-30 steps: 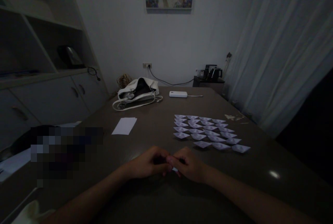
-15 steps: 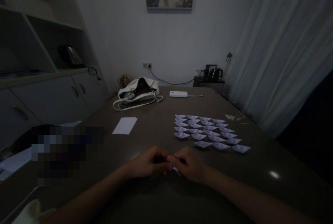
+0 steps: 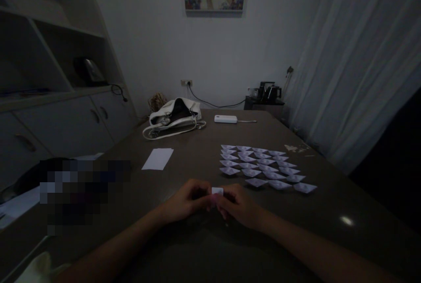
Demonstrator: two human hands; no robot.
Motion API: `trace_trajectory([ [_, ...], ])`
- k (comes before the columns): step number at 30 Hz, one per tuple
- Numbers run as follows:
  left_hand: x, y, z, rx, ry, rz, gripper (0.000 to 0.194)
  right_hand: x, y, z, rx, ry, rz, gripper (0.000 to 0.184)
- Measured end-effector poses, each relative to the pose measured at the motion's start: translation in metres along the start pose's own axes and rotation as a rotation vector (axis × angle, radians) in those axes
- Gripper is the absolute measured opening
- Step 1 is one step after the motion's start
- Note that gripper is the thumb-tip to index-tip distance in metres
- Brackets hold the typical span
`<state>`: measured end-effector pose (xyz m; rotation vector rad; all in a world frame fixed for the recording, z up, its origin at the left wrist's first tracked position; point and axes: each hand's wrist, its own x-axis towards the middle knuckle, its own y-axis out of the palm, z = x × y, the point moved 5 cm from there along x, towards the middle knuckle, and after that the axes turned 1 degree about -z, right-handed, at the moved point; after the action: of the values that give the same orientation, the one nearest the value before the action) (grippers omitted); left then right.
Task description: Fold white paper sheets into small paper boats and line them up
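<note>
Between the fingertips of both hands is a small folded piece of white paper (image 3: 217, 191), its upper part showing above the thumbs and the rest hidden. My left hand (image 3: 190, 201) pinches it from the left, and my right hand (image 3: 239, 206) grips it from the right. Both hands are closed and touch each other above the table's near part. Several white folded paper boats (image 3: 250, 172) stand in rows beyond my right hand. Farther off, past my left hand, lies a small stack of white paper sheets (image 3: 158, 159).
A white handbag (image 3: 176, 116) lies at the table's far left, with a white power bank (image 3: 225, 119) and its short cable to its right. Torn scraps (image 3: 296, 148) or marks show near the right edge. A blurred-out patch (image 3: 82, 191) covers things at the left.
The folded paper, mostly hidden below the fingers before, now shows upright above the thumbs. Both hands have shifted slightly. The boats and the sheets stay where they were.
</note>
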<state>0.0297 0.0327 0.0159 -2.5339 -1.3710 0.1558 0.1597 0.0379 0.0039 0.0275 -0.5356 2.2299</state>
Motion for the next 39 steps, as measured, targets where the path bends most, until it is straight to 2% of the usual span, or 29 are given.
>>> trace_trajectory([
  [6, 0.0027, -0.0018, -0.0037, -0.048, 0.008, -0.039, 0.03, 0.0001, 0.0001, -0.0006, -0.021, 0.008, -0.035, 0.051],
  [15, 0.0031, -0.0006, 0.0007, -0.06, 0.009, -0.022, 0.029, 0.0006, 0.0004, -0.0017, -0.027, 0.008, -0.045, 0.052],
  [29, 0.0031, -0.0005, 0.0011, -0.043, -0.005, -0.019, 0.03, -0.0001, -0.0002, -0.0018, -0.043, -0.006, -0.065, 0.051],
  [39, 0.0029, -0.0009, -0.0016, 0.041, 0.048, -0.009, 0.028, 0.0003, -0.0007, -0.002, -0.067, 0.026, -0.054, 0.05],
])
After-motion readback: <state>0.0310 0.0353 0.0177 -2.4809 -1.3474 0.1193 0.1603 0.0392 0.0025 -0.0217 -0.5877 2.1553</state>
